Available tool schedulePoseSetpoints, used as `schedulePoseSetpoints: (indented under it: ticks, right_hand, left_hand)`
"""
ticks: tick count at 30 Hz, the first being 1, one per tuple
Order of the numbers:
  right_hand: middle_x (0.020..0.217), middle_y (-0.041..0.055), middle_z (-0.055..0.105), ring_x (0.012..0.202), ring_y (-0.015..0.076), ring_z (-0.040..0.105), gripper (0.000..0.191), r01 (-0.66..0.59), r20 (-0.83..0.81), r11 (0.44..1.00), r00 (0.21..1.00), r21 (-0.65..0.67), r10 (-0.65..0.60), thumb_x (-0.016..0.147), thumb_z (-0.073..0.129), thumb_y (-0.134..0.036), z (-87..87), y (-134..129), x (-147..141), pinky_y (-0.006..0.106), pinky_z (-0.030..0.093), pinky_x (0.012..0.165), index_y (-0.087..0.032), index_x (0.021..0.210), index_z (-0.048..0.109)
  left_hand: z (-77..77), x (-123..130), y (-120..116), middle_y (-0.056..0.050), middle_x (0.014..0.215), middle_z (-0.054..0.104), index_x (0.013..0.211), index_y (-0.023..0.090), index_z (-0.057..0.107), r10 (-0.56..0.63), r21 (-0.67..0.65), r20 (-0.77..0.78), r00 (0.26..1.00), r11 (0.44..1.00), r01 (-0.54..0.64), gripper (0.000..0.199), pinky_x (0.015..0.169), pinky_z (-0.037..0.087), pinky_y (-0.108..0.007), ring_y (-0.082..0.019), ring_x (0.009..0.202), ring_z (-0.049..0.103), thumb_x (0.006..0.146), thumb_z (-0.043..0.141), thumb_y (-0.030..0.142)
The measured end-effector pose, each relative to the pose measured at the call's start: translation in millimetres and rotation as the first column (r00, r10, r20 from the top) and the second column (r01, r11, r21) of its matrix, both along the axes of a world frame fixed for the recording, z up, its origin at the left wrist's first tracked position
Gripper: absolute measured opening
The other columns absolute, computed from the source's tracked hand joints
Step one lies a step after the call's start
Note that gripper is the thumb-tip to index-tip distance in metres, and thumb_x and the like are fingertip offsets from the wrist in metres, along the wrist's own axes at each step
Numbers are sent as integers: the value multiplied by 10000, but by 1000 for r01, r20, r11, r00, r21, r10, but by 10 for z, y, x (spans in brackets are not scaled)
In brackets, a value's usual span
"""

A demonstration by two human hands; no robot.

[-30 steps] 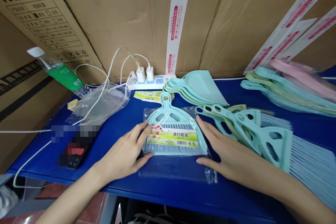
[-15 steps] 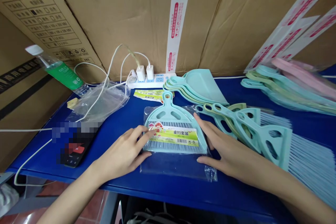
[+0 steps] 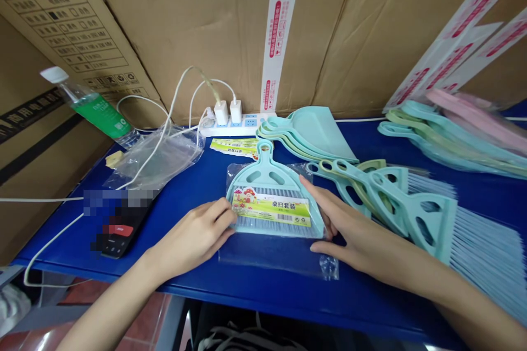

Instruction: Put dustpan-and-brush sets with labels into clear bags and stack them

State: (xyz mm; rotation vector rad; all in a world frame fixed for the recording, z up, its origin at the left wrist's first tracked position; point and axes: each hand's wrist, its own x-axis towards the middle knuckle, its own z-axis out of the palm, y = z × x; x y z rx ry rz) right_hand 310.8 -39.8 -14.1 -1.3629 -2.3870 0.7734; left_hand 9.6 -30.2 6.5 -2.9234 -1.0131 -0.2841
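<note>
So there's a mint-green dustpan-and-brush set point(image 3: 272, 191) lying flat in the middle of a blue table point(image 3: 177, 205), slipped into a clear plastic bag point(image 3: 280, 258), handle pointing away from the person and poking out past the far edge. A printed label point(image 3: 272, 209) with little mushroom houses sits across the grey-blue bristles. The left hand point(image 3: 195, 236) has its fingers curled in and thumb drawn close, pinching the left edge of the bagged set. The right hand point(image 3: 346, 222) is spread wide, index finger along the right edge of the dustpan, thumb well apart from it down by the bag's lower right corner. Just right of that there's a fanned row of hand brushes point(image 3: 432, 225), mostly mint, and behind it some nested dustpans point(image 3: 321, 131). Loose labels point(image 3: 234, 148) lie in front of a white power strip point(image 3: 249, 127) with chargers in it. Over on the left: crinkly clear bags point(image 3: 162, 159), a partly pixelated phone point(image 3: 119, 230) and a tilted green-labelled bottle point(image 3: 99, 115).
</note>
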Motion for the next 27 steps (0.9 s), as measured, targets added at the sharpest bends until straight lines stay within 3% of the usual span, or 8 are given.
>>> schedulePoseSetpoints:
  ticks: [5, 8, 10, 12, 15, 19, 22, 27]
  right_hand:
    - [1585, 116, 342, 972, 213, 714, 1002, -23, 63, 998, 998, 57, 20, 855, 592, -194, -70, -16, 63, 330, 604, 787, -381, 1572, -83]
    - [1568, 119, 377, 1299, 280, 544, 930, -46, 92, 991, 995, 124, 34, 874, 560, -201, -96, -10, 101, 379, 562, 917, -351, 1585, -21]
    - [1574, 123, 370, 1390, 290, 432, 879, -59, 100, 987, 994, 148, 44, 885, 532, -197, -97, -9, 114, 409, 524, 978, -332, 1589, 22]
    - [1587, 126, 344, 1392, 288, 430, 851, -60, 88, 988, 995, 140, 48, 885, 519, -200, -83, -14, 109, 404, 529, 972, -322, 1587, 53]
    - [1567, 139, 365, 1234, 279, 595, 850, -3, 32, 997, 999, 80, 1, 886, 555, -294, -39, -28, 55, 381, 582, 869, -313, 1582, 66]
    - [1280, 157, 623, 941, 261, 715, 758, 156, -3, 987, 988, 40, -156, 963, 433, -465, 0, -18, -52, 408, 610, 740, -223, 1589, 81]
    - [1165, 181, 682, 1032, 300, 699, 665, 208, 24, 971, 977, 120, -212, 1005, 303, -458, -30, 18, -76, 446, 603, 781, -145, 1577, 174]
    - [1362, 158, 619, 1249, 308, 586, 555, 189, 69, 943, 974, 275, -216, 1022, 280, -365, -138, 82, -11, 476, 565, 911, -225, 1559, 281]
  left_hand:
    - [12, 3, -3, -25, 861, 605, 876, 175, 589, -17, 21, -40, 999, 1000, 18, 276, 613, 529, -266, -133, 667, 616, 1014, 350, 164]
    - [22, 0, -2, -19, 835, 607, 869, 177, 598, -38, -1, -30, 999, 999, 38, 279, 610, 519, -265, -131, 658, 610, 1010, 357, 164]
    - [30, 0, -2, -22, 854, 610, 893, 179, 597, -45, -28, -10, 999, 999, 45, 272, 620, 520, -263, -131, 676, 618, 1011, 353, 167]
    - [32, 0, -4, -26, 872, 612, 913, 179, 595, -41, -42, -1, 999, 998, 41, 273, 622, 517, -259, -131, 689, 623, 1015, 342, 169]
    - [23, -6, -15, -21, 843, 612, 872, 174, 592, -41, -45, 0, 999, 998, 41, 311, 587, 490, -248, -122, 649, 605, 1018, 318, 154]
    - [44, -26, -15, -16, 818, 629, 869, 175, 609, -76, -88, 58, 995, 993, 81, 303, 582, 481, -240, -118, 639, 608, 1029, 353, 201]
    - [138, 14, 80, -36, 867, 657, 992, 171, 624, -44, -136, 132, 990, 989, 62, 256, 633, 513, -257, -150, 730, 652, 1019, 432, 338]
    - [294, 361, 569, -109, 1016, 680, 1101, 120, 640, 204, -151, 66, 977, 970, -193, 274, 795, 529, -366, -216, 866, 674, 973, 426, 234]
